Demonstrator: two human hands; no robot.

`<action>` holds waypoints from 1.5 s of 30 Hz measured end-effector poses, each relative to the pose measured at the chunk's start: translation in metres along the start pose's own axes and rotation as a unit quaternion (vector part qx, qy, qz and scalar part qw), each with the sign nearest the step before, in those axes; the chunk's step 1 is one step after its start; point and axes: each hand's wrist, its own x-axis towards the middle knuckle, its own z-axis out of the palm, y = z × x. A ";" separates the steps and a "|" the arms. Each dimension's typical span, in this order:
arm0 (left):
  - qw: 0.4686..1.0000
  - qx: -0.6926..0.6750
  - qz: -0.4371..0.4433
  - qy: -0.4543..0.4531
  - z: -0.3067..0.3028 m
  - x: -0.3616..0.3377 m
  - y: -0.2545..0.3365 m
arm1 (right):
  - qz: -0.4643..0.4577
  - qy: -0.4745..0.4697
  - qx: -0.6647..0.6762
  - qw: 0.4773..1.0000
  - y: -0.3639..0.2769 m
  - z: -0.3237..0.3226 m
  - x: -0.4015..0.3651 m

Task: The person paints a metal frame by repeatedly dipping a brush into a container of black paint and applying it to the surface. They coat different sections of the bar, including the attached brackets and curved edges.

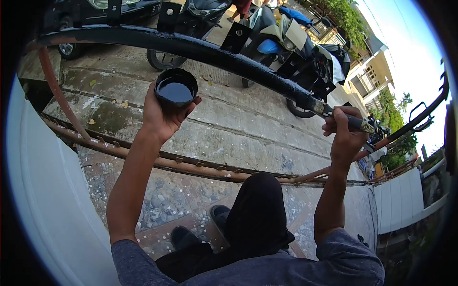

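Observation:
My left hand is wrapped round a dark cup with black paint in it, held upright below the metal rail. Out to the right, my right hand grips the handle of a paintbrush. The brush points left, and its bristle end meets the rail near its right part. Glossy black covers most of this upper rail, and flat tabs with holes stand up along it. Reddish-brown shows on the slanted strut and the lower rail.
Parked motorbikes and a dark car stand beyond the rail, with part of another person near them. A white wall rises at my left. Paint spots dot the tiled floor by my sandals.

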 end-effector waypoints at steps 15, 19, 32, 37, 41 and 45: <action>0.995 -0.012 0.069 0.067 -0.033 -0.003 0.048 | -0.203 -0.277 0.109 0.933 -0.107 0.103 -0.005; 0.986 -0.015 0.128 0.102 -0.044 -0.007 0.078 | -0.331 -0.393 0.108 0.851 -0.165 0.174 0.031; 0.965 -0.034 0.217 0.140 -0.069 -0.002 0.140 | -0.742 -0.374 -0.157 0.533 -0.218 0.357 0.041; 0.962 -0.030 0.232 0.138 -0.073 -0.002 0.146 | -0.758 -0.412 -0.118 0.492 -0.232 0.326 0.037; 0.964 -0.043 0.221 0.144 -0.071 -0.003 0.146 | -0.814 -0.319 -0.144 0.464 -0.244 0.376 0.028; 0.960 -0.038 0.222 0.166 -0.068 -0.003 0.142 | -0.847 -0.287 -0.241 0.377 -0.231 0.370 0.015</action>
